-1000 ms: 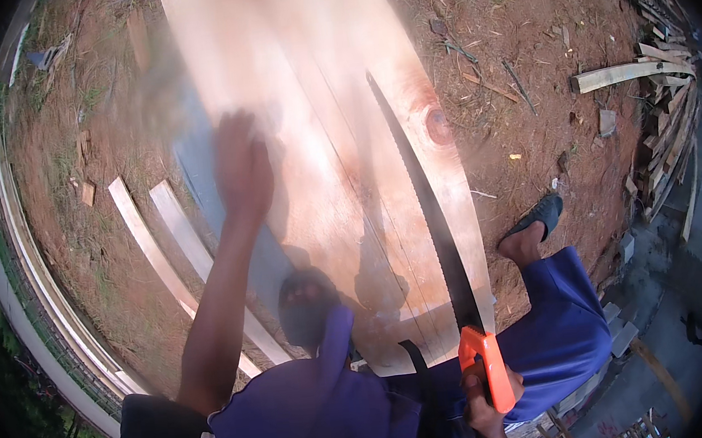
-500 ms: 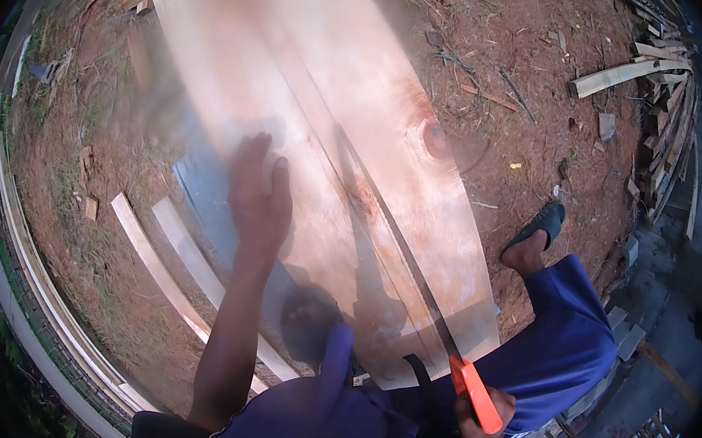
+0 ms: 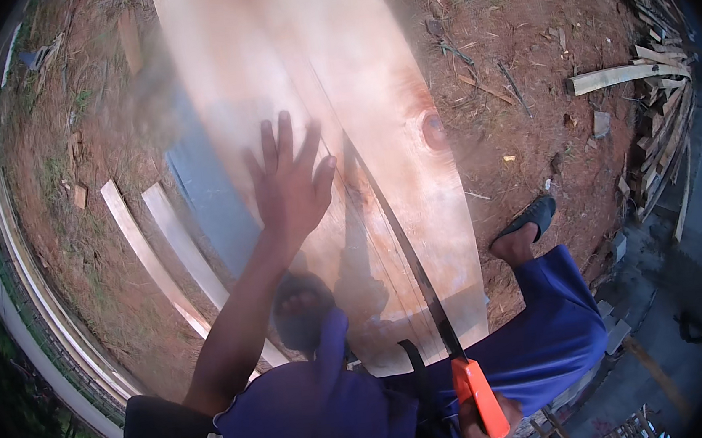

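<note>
A wide sheet of plywood (image 3: 386, 55) stretches away from me, with a dark knot near its right edge. Lines run lengthwise along it. My left hand (image 3: 291, 187) lies on the sheet left of these lines, its fingers spread. My right hand (image 3: 494, 429) is wrapped round the orange handle of a hand saw (image 3: 480, 397), near my right thigh. The long dark blade slants up and left over the plywood, along the lines. One of my feet, in a dark slipper (image 3: 301, 312), rests on the near left part of the sheet.
My other slippered foot (image 3: 533, 220) stands on brown soil right of the plywood. Two narrow wood strips (image 3: 155, 259) lie on the left. At the far right is a heap of wood offcuts (image 3: 662, 117) beside grey paving. A bluish sheet (image 3: 204, 182) shows at the plywood's left edge.
My left hand has shifted right across the plywood toward the lines, and its fingers have spread and flattened. The right hand still grips the saw, slightly lower in view.
</note>
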Action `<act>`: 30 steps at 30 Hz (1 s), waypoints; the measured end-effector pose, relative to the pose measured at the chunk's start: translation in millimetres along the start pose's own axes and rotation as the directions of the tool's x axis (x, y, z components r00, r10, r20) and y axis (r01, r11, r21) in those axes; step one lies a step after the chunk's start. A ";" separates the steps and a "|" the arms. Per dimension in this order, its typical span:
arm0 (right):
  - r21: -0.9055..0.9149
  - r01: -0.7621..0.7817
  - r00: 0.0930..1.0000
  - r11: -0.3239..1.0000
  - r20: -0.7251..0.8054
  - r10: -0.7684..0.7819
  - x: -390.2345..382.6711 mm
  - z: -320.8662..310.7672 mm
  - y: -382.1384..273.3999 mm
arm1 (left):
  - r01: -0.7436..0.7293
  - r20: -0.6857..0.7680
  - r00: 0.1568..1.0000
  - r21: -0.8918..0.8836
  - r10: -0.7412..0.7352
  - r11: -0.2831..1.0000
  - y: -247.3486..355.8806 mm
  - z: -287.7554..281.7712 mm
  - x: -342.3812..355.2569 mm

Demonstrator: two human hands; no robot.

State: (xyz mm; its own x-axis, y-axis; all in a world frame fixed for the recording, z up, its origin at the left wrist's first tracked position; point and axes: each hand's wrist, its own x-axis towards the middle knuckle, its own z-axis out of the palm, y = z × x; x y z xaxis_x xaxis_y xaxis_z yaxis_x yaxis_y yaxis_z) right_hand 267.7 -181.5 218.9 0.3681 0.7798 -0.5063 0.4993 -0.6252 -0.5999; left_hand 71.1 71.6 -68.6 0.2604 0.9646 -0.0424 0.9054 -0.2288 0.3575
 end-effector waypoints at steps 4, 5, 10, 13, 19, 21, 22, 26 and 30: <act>0.200 0.089 0.996 0.976 -0.001 -0.091 104.8 43.2 -33.8 | -0.026 -0.008 1.000 0.028 0.026 0.999 1.0 2.0 0.8; 0.292 -0.060 0.994 0.955 0.106 0.030 137.3 64.4 -30.3 | -0.030 -0.012 0.999 0.028 0.030 0.999 2.1 2.6 1.4; 0.282 0.019 0.999 0.959 0.039 -0.031 235.0 130.6 -42.3 | -0.038 -0.040 0.998 0.029 0.039 0.999 1.9 4.9 3.2; 0.287 0.062 0.997 0.956 0.026 -0.072 166.1 99.6 -5.4 | -0.018 -0.048 0.999 0.010 0.019 1.000 -6.8 6.1 -2.3; -0.099 0.252 0.968 0.963 0.035 -0.250 45.2 25.5 17.7 | -0.002 -0.034 0.999 0.022 0.003 1.000 -10.2 3.6 -4.8; 0.122 0.081 0.997 0.989 -0.023 -0.079 84.0 57.2 12.1 | -0.022 -0.037 0.999 0.016 0.022 1.000 -4.7 5.4 -1.3; 0.203 0.112 0.994 0.973 -0.010 -0.112 125.3 79.6 2.5 | -0.033 -0.038 0.999 0.013 0.033 0.999 -1.7 6.7 -0.5; 0.326 0.130 0.991 0.936 -0.019 -0.131 260.4 148.2 -41.8 | -0.032 -0.026 0.999 0.009 0.032 0.999 0.2 5.3 2.9; 0.311 0.070 0.996 0.948 0.024 -0.081 180.8 118.8 -3.9 | -0.016 -0.052 0.998 0.013 0.017 1.000 -11.9 6.7 -2.4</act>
State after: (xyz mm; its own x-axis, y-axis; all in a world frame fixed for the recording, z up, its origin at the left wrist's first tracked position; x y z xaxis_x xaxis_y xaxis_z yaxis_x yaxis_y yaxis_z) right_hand 239.2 -41.8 56.1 0.3076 0.8269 -0.4708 0.2551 -0.5483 -0.7964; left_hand 62.0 71.2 -78.9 0.2576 0.9662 0.0124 0.9054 -0.2459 0.3462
